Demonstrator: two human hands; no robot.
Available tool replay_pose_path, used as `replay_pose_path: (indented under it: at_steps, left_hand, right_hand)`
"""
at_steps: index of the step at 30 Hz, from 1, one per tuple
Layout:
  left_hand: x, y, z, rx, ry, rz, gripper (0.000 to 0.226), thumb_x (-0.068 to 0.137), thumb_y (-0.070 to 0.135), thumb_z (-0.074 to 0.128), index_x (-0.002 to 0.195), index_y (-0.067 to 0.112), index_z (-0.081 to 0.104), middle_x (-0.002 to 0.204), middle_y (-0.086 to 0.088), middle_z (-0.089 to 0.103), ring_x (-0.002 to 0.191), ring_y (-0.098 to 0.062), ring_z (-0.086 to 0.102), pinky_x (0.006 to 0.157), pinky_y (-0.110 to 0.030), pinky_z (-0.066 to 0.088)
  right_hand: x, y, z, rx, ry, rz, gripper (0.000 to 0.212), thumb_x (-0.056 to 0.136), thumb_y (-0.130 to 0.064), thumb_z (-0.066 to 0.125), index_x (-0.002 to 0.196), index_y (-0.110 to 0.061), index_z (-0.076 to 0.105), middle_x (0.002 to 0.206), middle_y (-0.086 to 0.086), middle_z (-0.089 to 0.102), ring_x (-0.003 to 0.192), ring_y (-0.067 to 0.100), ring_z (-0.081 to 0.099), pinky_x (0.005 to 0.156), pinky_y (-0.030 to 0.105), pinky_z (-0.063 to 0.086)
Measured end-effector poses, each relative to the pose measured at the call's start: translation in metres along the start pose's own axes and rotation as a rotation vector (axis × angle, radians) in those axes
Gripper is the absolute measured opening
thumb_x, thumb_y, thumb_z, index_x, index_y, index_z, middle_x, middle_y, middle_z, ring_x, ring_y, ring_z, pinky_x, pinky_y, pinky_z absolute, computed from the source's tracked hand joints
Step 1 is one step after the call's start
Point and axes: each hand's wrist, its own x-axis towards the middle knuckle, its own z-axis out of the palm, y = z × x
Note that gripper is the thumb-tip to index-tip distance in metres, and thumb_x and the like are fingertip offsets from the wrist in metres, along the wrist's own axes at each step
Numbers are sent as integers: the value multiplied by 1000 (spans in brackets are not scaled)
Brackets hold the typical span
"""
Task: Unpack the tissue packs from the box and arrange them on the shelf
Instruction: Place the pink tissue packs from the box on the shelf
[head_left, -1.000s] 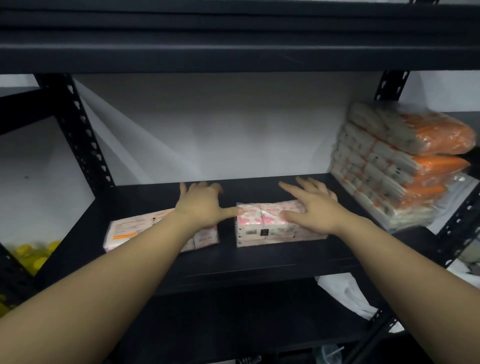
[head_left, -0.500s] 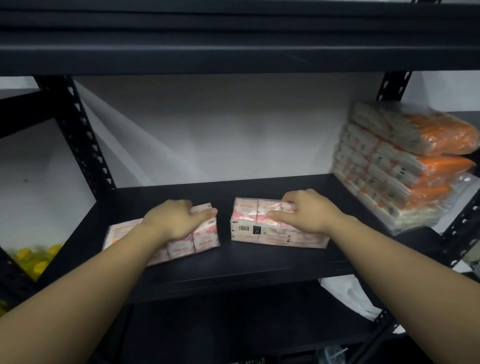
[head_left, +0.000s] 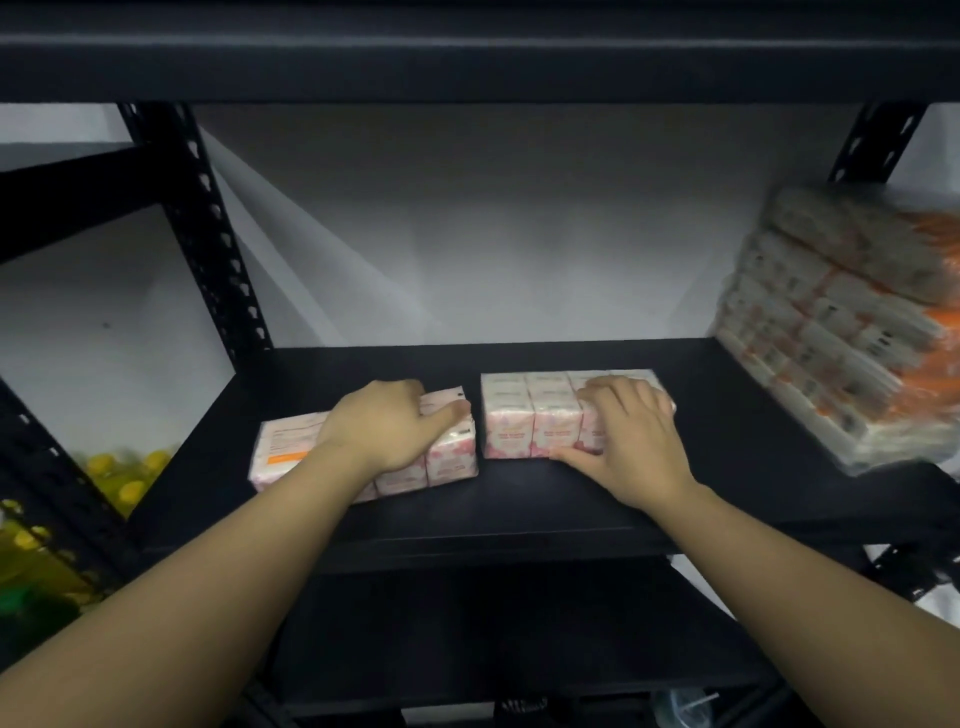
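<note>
Two pink-and-white tissue packs lie side by side on the black shelf (head_left: 571, 514). My left hand (head_left: 387, 428) grips the left tissue pack (head_left: 452, 462) from above, fingers over its far top edge. My right hand (head_left: 631, 441) holds the right tissue pack (head_left: 524, 421), thumb along its front bottom edge and fingers curled over the top right. A narrow gap separates the two packs. The box is out of view.
A tall stack of orange-and-white wrapped tissue packs (head_left: 841, 332) leans at the shelf's right end. Perforated black uprights (head_left: 213, 249) frame the shelf, and another black shelf board hangs overhead. Yellow-capped bottles (head_left: 119, 473) sit low on the left.
Both hands went from lying flat over the packs to gripping them. The right pack has turned and now sits squarer on the shelf, close beside the left one.
</note>
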Motion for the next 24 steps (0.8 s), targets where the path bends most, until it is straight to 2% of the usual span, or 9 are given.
replay_pose_path:
  at_steps: [7,9,12,14,16,19,22,24]
  left_hand:
    - [5,2,-6,-24,-66,-25,77,79,93,33,94,24,64,89,3,67,84,-22,64,75,-38,54]
    - [9,1,-10,-94,-125,-7,84,73,98,35,105,26,64,98,5,68,91,-20,64,81,-39,54]
    - [11,-5,-20,-217,-255,114,95,56,101,54,125,37,59,114,16,67,102,-10,64,94,-40,54]
    - [9,-9,-24,-255,-303,154,83,58,88,73,124,40,60,113,20,67,102,-5,65,95,-38,55]
    - [9,-12,-26,-297,-262,155,68,61,79,80,115,40,65,105,19,70,96,-3,67,92,-38,57]
    - [8,-13,-35,-389,-131,148,61,60,77,80,106,40,68,99,17,73,90,-5,69,88,-39,59]
    - [5,-14,-52,-603,-26,119,51,69,64,83,109,37,69,96,12,76,83,-5,74,85,-38,62]
    - [2,-14,-64,-760,-14,125,46,77,54,84,114,31,68,99,4,78,83,-11,77,84,-43,63]
  right_hand:
    - [-3,-9,0,28,20,41,77,79,-76,68,129,-19,59,129,-1,60,121,22,52,110,43,36]
    - [-1,-11,-1,37,35,47,74,79,-73,71,127,-18,60,128,0,61,121,22,52,109,44,37]
    - [0,-16,-3,48,46,76,71,78,-70,73,124,-18,60,127,0,61,119,24,52,107,46,38]
    - [0,-18,-1,52,46,96,68,79,-71,70,122,-19,61,124,0,61,117,24,52,106,46,38]
    - [4,-22,-1,67,54,114,66,80,-74,66,118,-20,63,120,-2,61,115,22,51,104,44,37]
    - [12,-35,-3,127,92,93,63,82,-71,68,118,-20,66,119,-2,60,114,22,51,103,43,37]
    - [21,-60,-8,248,82,10,62,85,-68,66,121,-18,67,120,-2,62,114,20,51,101,43,43]
    - [29,-80,-14,356,11,-29,67,85,-69,65,128,-19,65,121,-4,61,113,16,52,95,40,48]
